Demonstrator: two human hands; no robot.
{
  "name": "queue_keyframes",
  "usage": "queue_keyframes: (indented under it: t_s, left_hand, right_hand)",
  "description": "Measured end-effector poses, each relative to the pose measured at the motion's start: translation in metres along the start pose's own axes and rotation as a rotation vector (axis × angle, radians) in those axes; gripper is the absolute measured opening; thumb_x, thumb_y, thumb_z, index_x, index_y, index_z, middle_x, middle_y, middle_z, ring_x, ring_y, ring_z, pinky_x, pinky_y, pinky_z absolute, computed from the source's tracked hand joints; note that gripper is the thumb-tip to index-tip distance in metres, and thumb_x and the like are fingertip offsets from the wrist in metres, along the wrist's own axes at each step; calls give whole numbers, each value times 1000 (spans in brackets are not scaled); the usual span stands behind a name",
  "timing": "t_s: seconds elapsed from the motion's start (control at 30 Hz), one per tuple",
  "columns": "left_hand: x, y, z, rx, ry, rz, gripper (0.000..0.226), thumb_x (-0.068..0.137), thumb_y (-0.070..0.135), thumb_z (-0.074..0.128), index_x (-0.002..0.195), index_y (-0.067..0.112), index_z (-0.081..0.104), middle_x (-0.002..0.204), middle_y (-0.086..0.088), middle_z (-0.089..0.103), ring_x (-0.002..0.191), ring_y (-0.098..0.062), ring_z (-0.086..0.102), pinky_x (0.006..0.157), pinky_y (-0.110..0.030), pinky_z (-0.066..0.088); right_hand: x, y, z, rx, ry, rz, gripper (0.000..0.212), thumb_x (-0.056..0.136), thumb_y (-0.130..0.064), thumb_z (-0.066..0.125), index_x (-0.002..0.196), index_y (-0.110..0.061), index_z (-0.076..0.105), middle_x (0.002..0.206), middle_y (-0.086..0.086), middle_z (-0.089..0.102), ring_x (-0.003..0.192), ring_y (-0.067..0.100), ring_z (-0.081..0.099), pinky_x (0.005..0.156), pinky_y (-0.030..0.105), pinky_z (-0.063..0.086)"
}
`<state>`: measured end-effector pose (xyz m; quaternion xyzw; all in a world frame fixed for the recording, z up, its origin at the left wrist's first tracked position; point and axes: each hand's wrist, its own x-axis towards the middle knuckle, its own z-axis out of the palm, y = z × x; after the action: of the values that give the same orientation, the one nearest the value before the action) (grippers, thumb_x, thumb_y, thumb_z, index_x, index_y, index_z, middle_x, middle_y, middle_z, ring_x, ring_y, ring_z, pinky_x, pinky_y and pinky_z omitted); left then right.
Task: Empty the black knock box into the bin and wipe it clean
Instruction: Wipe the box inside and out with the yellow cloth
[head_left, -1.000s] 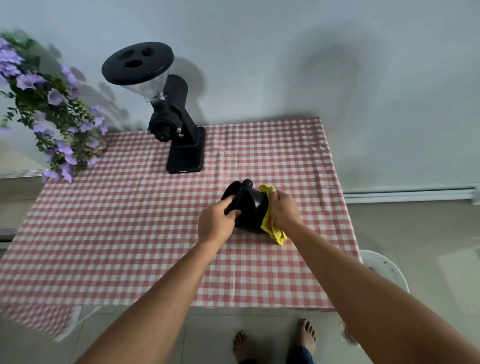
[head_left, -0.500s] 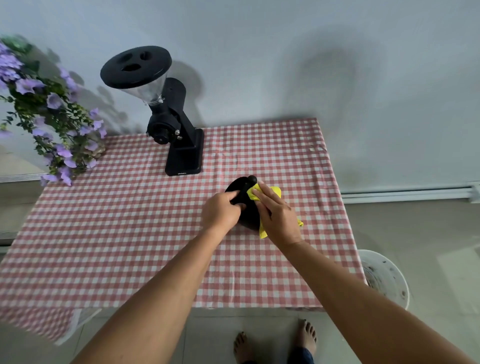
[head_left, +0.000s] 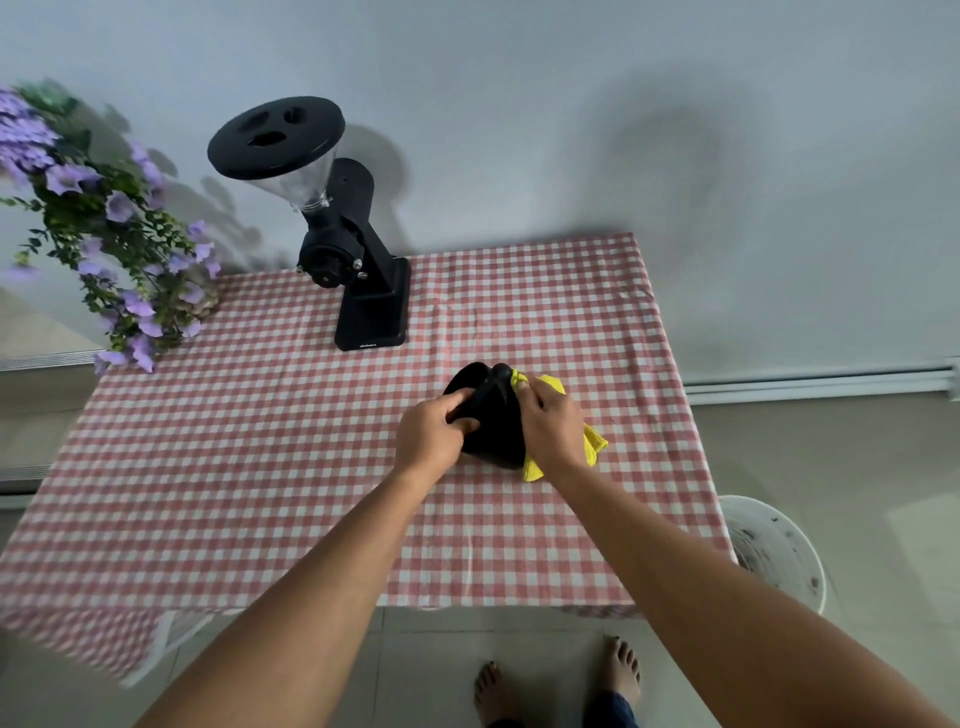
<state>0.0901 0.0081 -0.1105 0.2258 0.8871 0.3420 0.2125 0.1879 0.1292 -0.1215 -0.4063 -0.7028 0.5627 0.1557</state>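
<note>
Down at the tiled floor, bare feet stand before the table, and a white round bin with dark specks inside sits just off the table's right corner (so the emptying looks done, I judge). Over the red-and-white checked tablecloth, both forearms reach to the small black knock box, which rests tilted on the cloth near the table's middle-right. The left hand grips its left side, fingers curled at the rim. The right hand pinches a folded yellow cloth against the box. A second ago that cloth lay low on the right wall; now it has climbed to the rounded end of the bar at the top, so wiping seems well along. Beyond stand a black coffee grinder with a clear hopper and purple flowers by the wall.
</note>
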Motion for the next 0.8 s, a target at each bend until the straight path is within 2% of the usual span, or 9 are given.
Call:
queue_keyframes:
  t_s: [0.07, 0.13, 0.2, 0.27, 0.33, 0.43, 0.5, 0.67, 0.8]
  left_hand:
    - [-5, -6, 0, -32, 26, -13, 45, 94, 13, 67, 138, 23, 61, 133, -3, 67, 121, -21, 64, 93, -21, 52]
    - [-11, -9, 1, -43, 42, -3, 44, 95, 13, 65, 137, 23, 61, 133, -2, 67, 120, -19, 64, 91, -16, 50]
    - [-16, -12, 3, -76, 53, 10, 42, 95, 12, 65, 136, 23, 62, 132, -2, 67, 116, -12, 65, 86, -8, 47]
    - [-20, -15, 4, -104, 56, 11, 43, 95, 10, 65, 136, 24, 62, 130, -2, 69, 95, 1, 66, 74, -3, 47]
    - [-21, -21, 5, -114, 65, 3, 44, 96, 9, 64, 137, 25, 61, 128, 0, 70, 78, 5, 62, 67, -3, 49]
    - [-27, -29, 4, -122, 80, 15, 44, 96, 6, 63, 137, 21, 61, 130, -1, 68, 99, 1, 63, 77, -2, 49]
    - [-29, -32, 4, -170, 71, -3, 43, 96, 3, 62, 136, 20, 61, 130, -2, 68, 109, -5, 65, 83, -6, 50]
    - [-24, -20, -5, -139, -66, -24, 47, 97, 7, 58, 140, 25, 57, 141, 3, 60, 130, -16, 55, 93, -12, 44]
    - [-21, -3, -15, -300, -132, -60, 51, 84, 31, 54, 135, 32, 55, 130, 6, 62, 122, -15, 56, 105, -38, 49]
  right_hand:
    - [-14, 8, 9, -15, -36, -95, 36, 99, -42, 36, 126, -32, 59, 111, -9, 68, 105, 14, 61, 89, 33, 50]
    - [-22, 22, 7, -25, -24, -144, 39, 99, -45, 34, 132, -38, 52, 124, -12, 64, 114, 9, 58, 95, 30, 48]
    - [-21, 31, -2, -12, 19, -16, 36, 101, -43, 35, 128, -34, 57, 106, -10, 68, 99, 11, 62, 83, 30, 51]
    - [-21, 31, -5, 4, 36, 88, 36, 102, -39, 34, 123, -26, 60, 87, -7, 65, 82, 13, 62, 70, 31, 50]
    - [-27, 24, 1, -29, 40, 26, 36, 103, -38, 33, 128, -30, 58, 88, -3, 68, 80, 12, 64, 64, 27, 49]
    - [-40, 18, 14, -65, 17, -184, 37, 104, -30, 36, 135, -26, 53, 121, 6, 68, 115, 23, 61, 93, 37, 51]
    - [-40, 21, 13, -73, 32, -256, 36, 103, -26, 38, 135, -24, 54, 130, 0, 64, 123, 21, 57, 100, 38, 48]
    - [-25, 32, -1, -130, 14, -70, 32, 103, -35, 35, 126, -32, 57, 75, -8, 64, 70, 15, 64, 63, 35, 54]
    - [-25, 31, -5, -177, 33, -129, 26, 103, -32, 40, 111, -26, 64, 76, -10, 64, 72, 13, 62, 64, 30, 50]
